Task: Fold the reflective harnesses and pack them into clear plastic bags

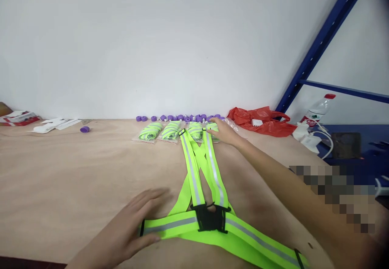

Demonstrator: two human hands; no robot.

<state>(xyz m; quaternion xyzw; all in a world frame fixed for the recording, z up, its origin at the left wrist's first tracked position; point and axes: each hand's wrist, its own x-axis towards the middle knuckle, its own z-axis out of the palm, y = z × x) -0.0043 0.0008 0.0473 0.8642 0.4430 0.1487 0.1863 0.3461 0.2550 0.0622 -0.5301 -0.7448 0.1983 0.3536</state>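
Observation:
A fluorescent yellow-green reflective vest harness (pixel 188 171) with silver stripes lies spread on the table. Its black centre plate (pixel 211 219) joins two upright straps and two side straps. My left hand (pixel 130 222) lies at the left side strap's end, fingers stretched out and slightly blurred, thumb along the lower edge. At the far end of the right upright strap is my right hand (pixel 225 131), its thumb and forefinger apart beside the strap's buckle. Several bagged, rolled reflective harnesses (pixel 150 131) lie in a row just beyond; the rightmost is partly hidden by that hand.
Many small purple rolls (pixel 179 118) line the wall behind the bags. A red plastic bag (pixel 261 121) and a clear bottle (pixel 317 111) stand at right by a blue metal frame (pixel 322 42). White papers (pixel 54 124) and a single purple roll (pixel 85 129) lie left.

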